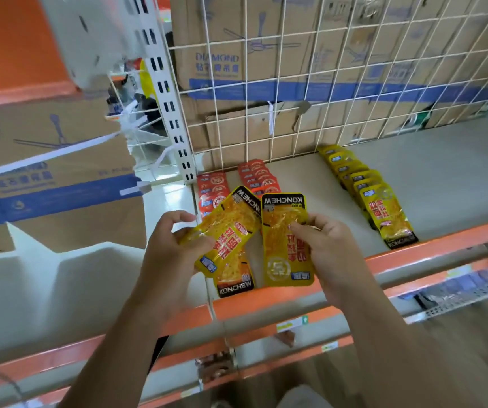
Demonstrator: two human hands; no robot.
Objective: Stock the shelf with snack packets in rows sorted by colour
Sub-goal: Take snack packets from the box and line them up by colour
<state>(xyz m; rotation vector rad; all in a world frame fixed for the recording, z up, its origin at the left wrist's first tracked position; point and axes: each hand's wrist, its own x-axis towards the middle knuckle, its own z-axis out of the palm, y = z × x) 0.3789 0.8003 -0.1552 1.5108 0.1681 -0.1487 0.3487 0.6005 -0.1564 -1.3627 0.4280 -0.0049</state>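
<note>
My left hand (175, 248) grips a yellow snack packet (231, 225), tilted, over the front left of the grey shelf (442, 172). Beside it my right hand (325, 248) pinches a second yellow packet (284, 245), held upside down. Under them another yellow packet (234, 281) lies flat at the shelf's front edge. Two rows of red packets (216, 187) (259, 175) run back to the wire grid. A row of yellow packets (366, 189) lies further right, overlapping toward the front.
A white wire grid (325, 83) backs the shelf, with cardboard boxes (236, 54) behind it. An orange rail (442, 242) edges the shelf front. A slotted white upright (169, 98) stands at the left. Lower shelves (266, 343) hold other goods.
</note>
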